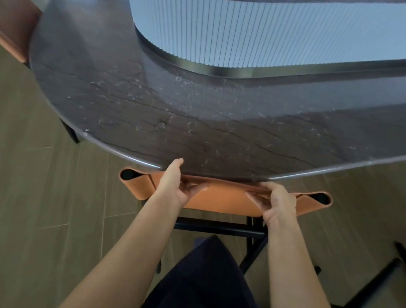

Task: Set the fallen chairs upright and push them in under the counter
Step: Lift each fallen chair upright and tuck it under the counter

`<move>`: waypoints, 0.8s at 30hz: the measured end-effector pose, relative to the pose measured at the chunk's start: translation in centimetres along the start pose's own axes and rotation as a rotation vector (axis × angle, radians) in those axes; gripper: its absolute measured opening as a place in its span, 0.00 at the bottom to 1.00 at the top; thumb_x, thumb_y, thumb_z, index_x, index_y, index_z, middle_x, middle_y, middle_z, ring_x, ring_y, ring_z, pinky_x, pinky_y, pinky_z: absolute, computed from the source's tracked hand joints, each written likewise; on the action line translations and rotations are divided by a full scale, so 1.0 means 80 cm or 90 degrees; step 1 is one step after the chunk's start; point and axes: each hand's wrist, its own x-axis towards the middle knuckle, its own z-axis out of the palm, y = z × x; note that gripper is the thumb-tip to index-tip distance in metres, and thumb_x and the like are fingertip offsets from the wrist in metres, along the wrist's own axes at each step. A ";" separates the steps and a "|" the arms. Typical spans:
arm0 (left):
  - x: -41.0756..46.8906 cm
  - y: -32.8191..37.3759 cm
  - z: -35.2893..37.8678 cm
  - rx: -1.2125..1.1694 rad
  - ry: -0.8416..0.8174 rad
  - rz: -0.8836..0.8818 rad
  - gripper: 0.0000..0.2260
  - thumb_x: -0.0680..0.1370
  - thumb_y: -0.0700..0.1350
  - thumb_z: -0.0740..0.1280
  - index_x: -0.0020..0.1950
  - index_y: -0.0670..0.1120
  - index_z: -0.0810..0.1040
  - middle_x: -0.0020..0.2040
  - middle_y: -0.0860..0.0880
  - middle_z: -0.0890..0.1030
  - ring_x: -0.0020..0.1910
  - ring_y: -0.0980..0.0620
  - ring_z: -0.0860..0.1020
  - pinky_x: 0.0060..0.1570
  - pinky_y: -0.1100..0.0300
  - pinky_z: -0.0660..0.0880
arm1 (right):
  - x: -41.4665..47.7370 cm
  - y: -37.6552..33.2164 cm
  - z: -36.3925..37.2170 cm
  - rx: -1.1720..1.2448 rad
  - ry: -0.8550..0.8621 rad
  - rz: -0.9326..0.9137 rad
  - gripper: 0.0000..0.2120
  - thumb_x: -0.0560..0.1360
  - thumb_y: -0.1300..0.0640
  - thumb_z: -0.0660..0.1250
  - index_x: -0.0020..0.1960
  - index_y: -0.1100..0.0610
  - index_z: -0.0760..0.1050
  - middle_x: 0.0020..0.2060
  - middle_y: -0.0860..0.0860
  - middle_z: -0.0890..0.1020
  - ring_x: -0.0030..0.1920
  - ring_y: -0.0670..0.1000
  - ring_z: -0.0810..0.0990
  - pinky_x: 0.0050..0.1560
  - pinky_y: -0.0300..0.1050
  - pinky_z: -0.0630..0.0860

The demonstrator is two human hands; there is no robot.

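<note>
Both hands: my left hand and right hand curl around the orange backrest.
Chair: upright, at the marble counter edge.

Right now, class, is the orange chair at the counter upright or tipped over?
Upright: the chair's backrest sits level at the counter, left hand and right hand gripping it, frame below.

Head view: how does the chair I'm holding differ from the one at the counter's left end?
The held chair is in the grip of the left hand and right hand; the left-end chair is untouched. The held chair has its backrest right at the near edge of the counter; the left-end chair sits at its far-left side. Both show orange leather.
</note>
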 end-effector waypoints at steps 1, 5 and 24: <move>-0.002 -0.004 -0.003 0.004 0.009 -0.009 0.10 0.79 0.45 0.67 0.53 0.39 0.71 0.52 0.36 0.76 0.47 0.35 0.78 0.43 0.39 0.80 | -0.001 0.005 -0.004 -0.001 0.002 0.000 0.09 0.74 0.72 0.65 0.54 0.68 0.71 0.49 0.66 0.77 0.47 0.65 0.82 0.28 0.53 0.82; -0.006 -0.025 -0.018 0.062 0.059 -0.004 0.06 0.78 0.31 0.60 0.53 0.35 0.70 0.50 0.35 0.75 0.41 0.34 0.78 0.46 0.43 0.80 | -0.006 0.022 -0.021 0.024 0.023 -0.021 0.08 0.73 0.77 0.58 0.47 0.66 0.67 0.46 0.63 0.72 0.42 0.64 0.78 0.24 0.51 0.80; 0.028 -0.104 -0.027 0.038 -0.111 -0.012 0.20 0.79 0.30 0.59 0.70 0.36 0.60 0.56 0.34 0.73 0.49 0.36 0.81 0.38 0.48 0.82 | 0.073 0.014 -0.081 0.035 0.073 -0.152 0.10 0.74 0.76 0.58 0.42 0.62 0.67 0.37 0.58 0.74 0.35 0.55 0.78 0.26 0.48 0.80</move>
